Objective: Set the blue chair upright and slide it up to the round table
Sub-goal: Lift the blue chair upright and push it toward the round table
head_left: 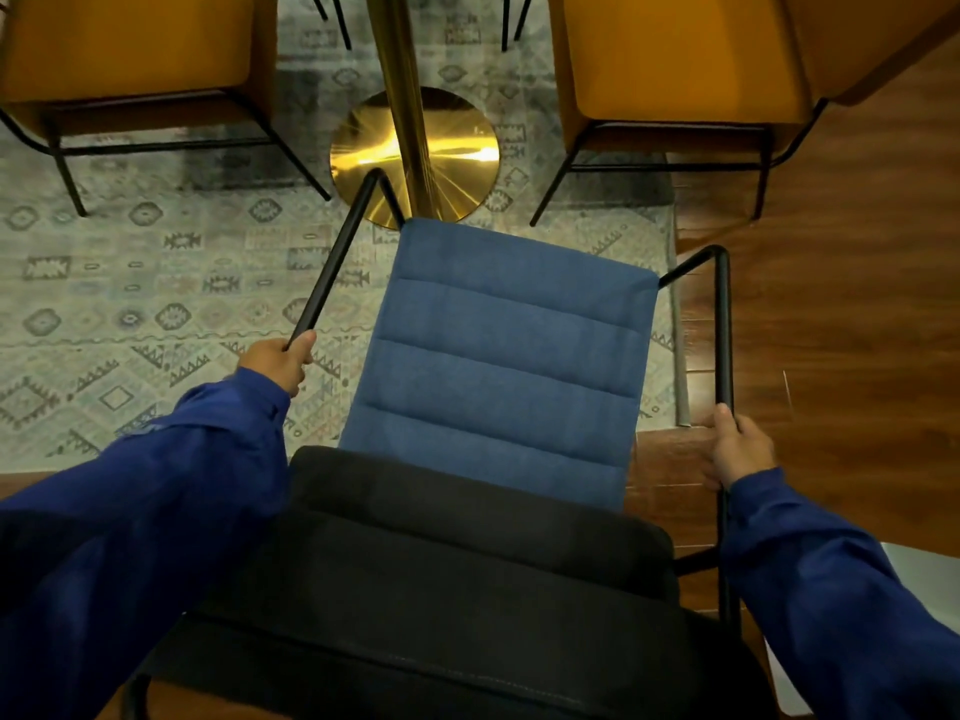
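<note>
Currently upright, the blue chair [498, 356] is gripped by both hands, left hand [278, 363] and right hand [737, 449] on its black armrests; next, a straight push toward the gold pedestal base [415, 153]

We see dim, warm indoor light; strong glare streaks on the shiny round gold pedestal base [415, 154]. Near black padded chair back [441, 563] sits in deep shadow. Wide-angle bending at edges, slight overall softness.
</note>
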Tool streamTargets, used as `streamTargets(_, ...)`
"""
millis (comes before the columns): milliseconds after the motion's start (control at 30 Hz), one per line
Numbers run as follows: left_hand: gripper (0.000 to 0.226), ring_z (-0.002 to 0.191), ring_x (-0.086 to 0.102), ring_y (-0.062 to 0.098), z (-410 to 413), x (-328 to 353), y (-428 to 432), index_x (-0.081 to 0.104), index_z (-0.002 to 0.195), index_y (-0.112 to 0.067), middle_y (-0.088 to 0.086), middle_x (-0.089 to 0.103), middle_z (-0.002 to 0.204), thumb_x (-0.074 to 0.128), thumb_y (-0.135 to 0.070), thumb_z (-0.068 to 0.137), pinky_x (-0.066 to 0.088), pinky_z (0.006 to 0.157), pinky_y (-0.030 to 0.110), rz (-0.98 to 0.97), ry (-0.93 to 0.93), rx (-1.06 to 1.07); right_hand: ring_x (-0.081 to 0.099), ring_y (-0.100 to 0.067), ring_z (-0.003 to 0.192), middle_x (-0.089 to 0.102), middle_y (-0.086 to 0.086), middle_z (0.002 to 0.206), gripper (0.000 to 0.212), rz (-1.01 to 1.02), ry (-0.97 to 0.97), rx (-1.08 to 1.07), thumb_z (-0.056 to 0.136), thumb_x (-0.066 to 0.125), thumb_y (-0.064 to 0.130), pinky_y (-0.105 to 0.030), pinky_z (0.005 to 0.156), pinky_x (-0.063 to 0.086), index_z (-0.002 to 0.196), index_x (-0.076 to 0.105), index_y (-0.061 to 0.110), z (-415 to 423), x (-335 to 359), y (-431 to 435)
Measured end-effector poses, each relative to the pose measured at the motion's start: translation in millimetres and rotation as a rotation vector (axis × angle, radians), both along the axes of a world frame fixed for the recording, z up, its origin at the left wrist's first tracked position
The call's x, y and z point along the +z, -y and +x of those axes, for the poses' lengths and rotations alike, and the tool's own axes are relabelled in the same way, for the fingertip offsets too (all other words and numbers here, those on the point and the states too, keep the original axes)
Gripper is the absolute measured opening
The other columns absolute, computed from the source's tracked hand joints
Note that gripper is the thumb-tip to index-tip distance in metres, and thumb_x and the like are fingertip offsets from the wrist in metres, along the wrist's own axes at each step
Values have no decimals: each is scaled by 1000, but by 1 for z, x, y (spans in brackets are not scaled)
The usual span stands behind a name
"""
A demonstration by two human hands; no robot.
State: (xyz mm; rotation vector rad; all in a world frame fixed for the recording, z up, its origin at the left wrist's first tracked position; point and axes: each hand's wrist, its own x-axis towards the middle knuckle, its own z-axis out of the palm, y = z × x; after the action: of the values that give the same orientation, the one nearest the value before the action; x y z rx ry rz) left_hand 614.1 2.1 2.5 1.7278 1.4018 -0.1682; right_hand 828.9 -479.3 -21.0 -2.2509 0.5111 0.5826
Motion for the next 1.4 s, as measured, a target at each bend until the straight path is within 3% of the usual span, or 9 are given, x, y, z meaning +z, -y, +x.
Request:
streamTargets(300,44,46,36,20,-21,1,-4,54,87,-3,7,44,58,46,-46,93,30,47,24,-57,2,23,59,-37,79,60,-22,83,43,-42,165,-37,93,48,44,-56,79,51,96,65,4,-8,-3,-12)
streamTargets(400,47,46,36,23,-41,6,-8,55,89,0,9,44,58,45,-46,93,32,47,27,-60,0,77,58,-32,72,60,-16,77,39,-30,165,3,92,48,45,-49,74,52,93,66,10,-4,2,-32)
streamTargets(533,58,55,42,39,-73,6,-18,56,104,9,29,44,68,43,-47,93,45,66,56,-67,-42,158,55,-29,66,57,-12,69,33,21,138,65,92,50,44,-45,67,48,88,63,15,7,3,-66)
streamTargets(633,52,49,36,29,-95,7,-25,55,97,3,21,43,62,44,-48,93,37,58,42,-68,-41,221,43,-21,52,48,-5,61,33,41,97,88,90,48,48,-30,52,35,83,62,18,11,-3,-89)
streamTargets(767,58,82,50,65,-121,7,-34,54,110,12,49,52,102,45,-43,94,46,71,68,-64,-62,283,37,-18,52,43,-5,61,34,41,66,190,92,44,48,-29,53,30,85,56,17,9,-12,-119)
streamTargets(867,45,43,38,25,-131,4,-38,54,100,4,17,42,57,45,-39,96,33,47,31,-91,11,327,37,-18,51,43,-8,63,33,48,80,203,96,44,39,-30,52,30,90,55,8,5,-18,-127)
streamTargets(967,31,42,35,20,-137,0,-38,55,101,0,11,43,58,44,-29,97,31,48,23,-63,1,312,38,-19,54,45,-5,66,35,-8,46,244,97,42,37,-31,53,30,103,54,5,4,-16,-122)
streamTargets(1100,30,77,62,43,-140,10,-30,59,114,1,28,65,89,51,-20,94,55,69,45,59,-94,188,57,-36,82,58,-21,92,35,-117,26,315,98,43,30,-42,72,48,123,48,6,-9,-5,-112)
streamTargets(1400,45,118,55,36,-140,65,17,59,125,-9,20,59,129,63,-31,85,45,100,42,260,-228,-242,47,-43,117,42,-23,136,48,-366,183,506,90,55,12,-48,98,43,136,45,8,-75,65,-117)
